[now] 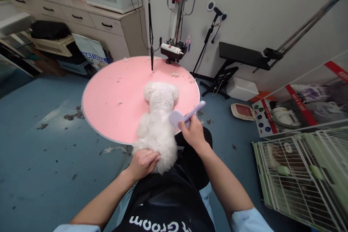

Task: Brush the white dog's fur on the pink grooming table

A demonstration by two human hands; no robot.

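A fluffy white dog (156, 123) lies belly-down on the round pink table (108, 98), its head toward the far side and its rear at the near edge. The fur along the upper back looks short; toward the rear it is longer and fuller. My left hand (143, 162) rests on the rear end with its fingers curled into the fur. In my right hand (193, 133) is a lavender slicker brush (178, 116), gripped by the handle. The brush head is beside the dog's right flank, with its flat back facing up; the bristles are hidden.
A black grooming loop (151, 43) hangs over the table. Beyond the far edge, a black holder carries a white tube (172, 48). Clumps of fur (73, 115) litter the floor. A wire cage (290, 166) stands at right, drawers (78, 18) at back left.
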